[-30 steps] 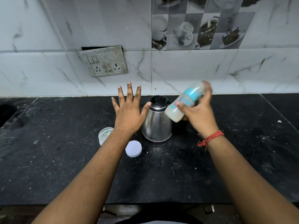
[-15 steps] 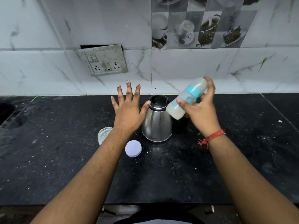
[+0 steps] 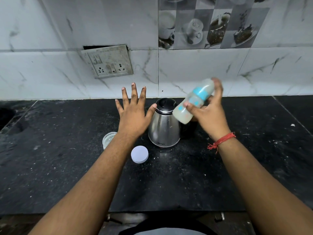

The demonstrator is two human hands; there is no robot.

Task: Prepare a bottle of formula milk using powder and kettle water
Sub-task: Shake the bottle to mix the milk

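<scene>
The bottle (image 3: 193, 102) is held aloft in the right hand (image 3: 209, 116), above and just right of the kettle (image 3: 164, 123), clear of the counter (image 3: 237, 167). It is gripped around its middle, thumb on the near side, fingers wrapped behind. Its long axis is tilted — the base points down and left toward the kettle lid, the capped top up and right toward the wall. A pale, milky fill is seen through the lower body, and a blue collar sits above it. By the look of it, the mixing step is in hand, and the task is judged nearly finished.

The left hand (image 3: 133, 114) is held flat and empty, fingers spread, hovering just left of the kettle; whether the thumb tip touches the lid rim cannot be told. Either hand is close to the kettle, but only the right is on the bottle, so any next move of the bottle is expected from that side.

The bottle's top end is blurred, and the teat cannot be made out under the cap. The jar (image 3: 108, 139) is half hidden behind the left forearm — its contents are unclear. Its white lid (image 3: 139, 154) lies loose on the counter, just in front of the kettle.
</scene>
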